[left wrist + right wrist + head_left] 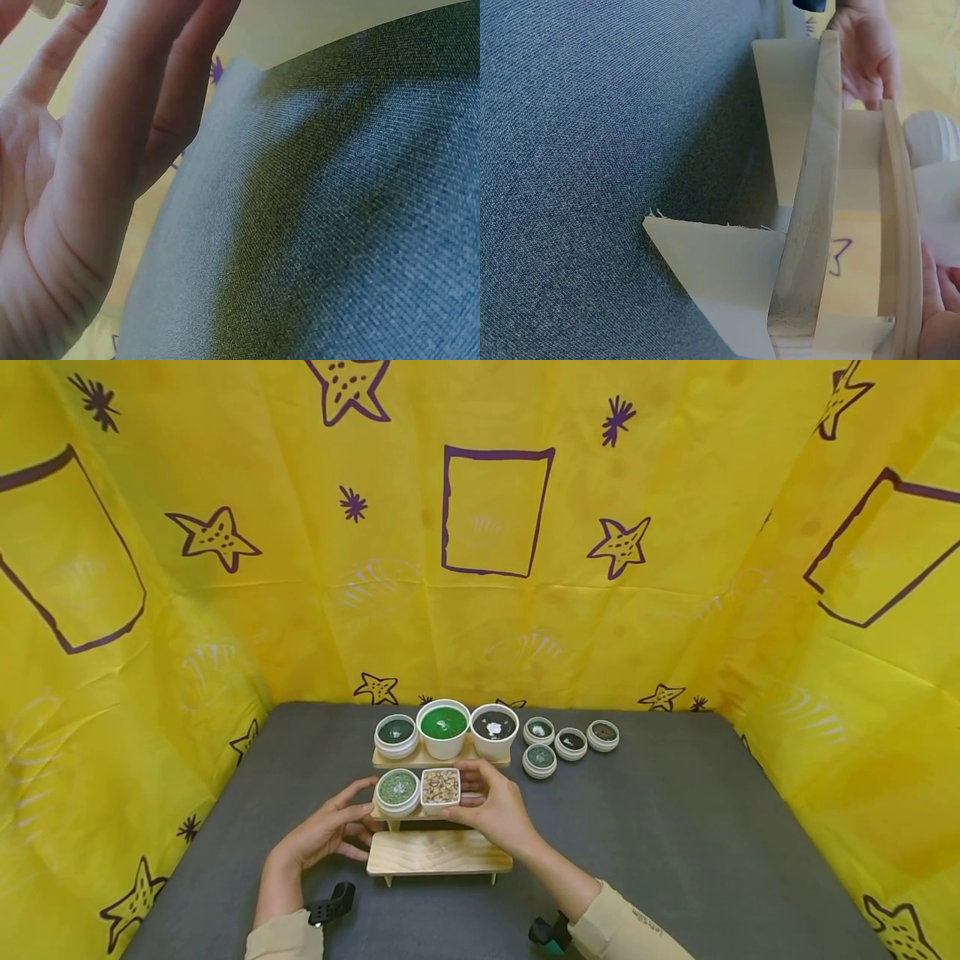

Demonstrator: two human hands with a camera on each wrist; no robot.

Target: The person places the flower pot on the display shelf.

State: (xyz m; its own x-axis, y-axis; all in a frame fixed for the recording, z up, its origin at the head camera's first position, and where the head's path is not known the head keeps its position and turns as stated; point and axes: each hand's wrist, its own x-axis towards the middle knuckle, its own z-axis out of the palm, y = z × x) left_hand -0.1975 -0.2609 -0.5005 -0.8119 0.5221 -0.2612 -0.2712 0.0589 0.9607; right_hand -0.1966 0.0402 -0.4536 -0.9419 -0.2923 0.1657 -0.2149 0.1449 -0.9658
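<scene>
A three-step wooden stand (438, 853) holds small white containers on its top and middle steps. On the middle step, my right hand (495, 810) holds a square white cup (440, 787) of brownish chips between thumb and fingers at its right side. Left of the cup, touching or nearly so, is a round white jar (397, 787) with speckled green contents. My left hand (326, 828) is at the stand's left end, fingers fairly straight, fingertips at the jar's side. The right wrist view shows the stand from below, with the left hand (868, 56) beyond it.
The top step carries a dark green jar (396, 732), a bright green cup (444, 724) and a dark cup (495, 727). Several small round jars (572, 742) stand right of it on the grey table (637, 843). Yellow patterned cloth (495, 627) encloses the back and sides.
</scene>
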